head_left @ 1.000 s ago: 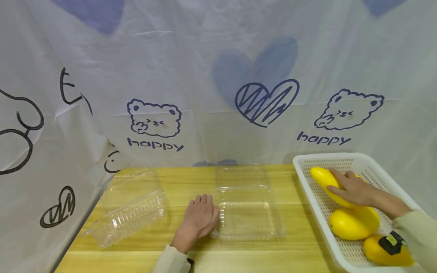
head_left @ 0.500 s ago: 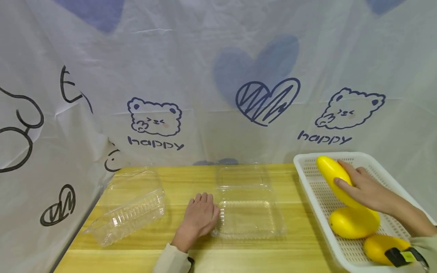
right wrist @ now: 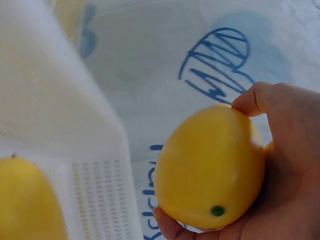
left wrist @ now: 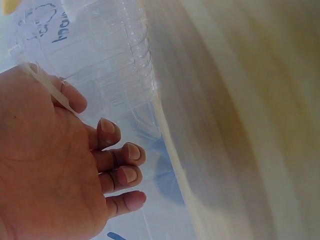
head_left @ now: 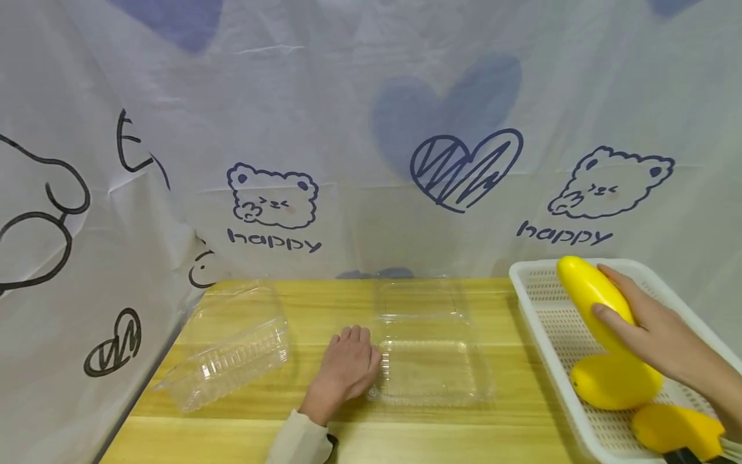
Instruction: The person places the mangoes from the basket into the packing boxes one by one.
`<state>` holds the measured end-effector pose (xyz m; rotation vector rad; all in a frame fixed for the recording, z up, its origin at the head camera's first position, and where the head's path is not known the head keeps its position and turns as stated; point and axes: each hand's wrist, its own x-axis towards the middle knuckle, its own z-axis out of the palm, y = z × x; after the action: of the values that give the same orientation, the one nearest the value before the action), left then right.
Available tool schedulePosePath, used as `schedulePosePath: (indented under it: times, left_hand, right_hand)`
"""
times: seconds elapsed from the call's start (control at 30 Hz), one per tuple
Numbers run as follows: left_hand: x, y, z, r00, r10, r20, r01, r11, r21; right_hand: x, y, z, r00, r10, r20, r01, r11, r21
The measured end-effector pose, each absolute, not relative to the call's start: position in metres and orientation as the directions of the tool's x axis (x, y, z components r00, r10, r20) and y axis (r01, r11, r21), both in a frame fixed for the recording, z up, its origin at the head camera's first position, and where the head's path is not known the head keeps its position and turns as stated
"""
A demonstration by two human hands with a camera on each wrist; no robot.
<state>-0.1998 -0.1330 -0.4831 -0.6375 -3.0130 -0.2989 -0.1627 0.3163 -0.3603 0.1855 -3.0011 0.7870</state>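
My right hand grips a yellow mango above the white basket. In the right wrist view the mango shows a green dot at its end, with thumb and fingers around its sides. Two more mangoes lie in the basket: one mango just below the held one, another mango nearer the front. My left hand rests on the table at the left edge of an open clear plastic box. In the left wrist view its fingers are loosely bent, and the box's rim crosses by the thumb.
A second clear plastic box stands tilted on the left of the wooden table. A white cloth with printed hearts and bears hangs behind the table and along its left side.
My right hand has lifted the mango up out of the basket and slightly to the right. The left hand stays by the box. The head view has shifted slightly.
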Motion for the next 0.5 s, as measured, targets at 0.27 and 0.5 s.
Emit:
schedulePosePath:
  times: [0.27, 0.5]
  left_hand:
    - [-0.2, -0.13, -0.481, -0.922, 0.383, 0.065, 0.388, 0.904, 0.181]
    - [-0.2, -0.131, -0.483, -0.921, 0.382, 0.075, 0.389, 0.905, 0.173]
  right_hand:
    - [-0.156, 0.306, -0.352, -0.993, 0.023, 0.112, -0.045, 0.825, -0.564]
    - [-0.15, 0.296, -0.349, -0.981, 0.102, 0.164, -0.03, 0.756, -0.654]
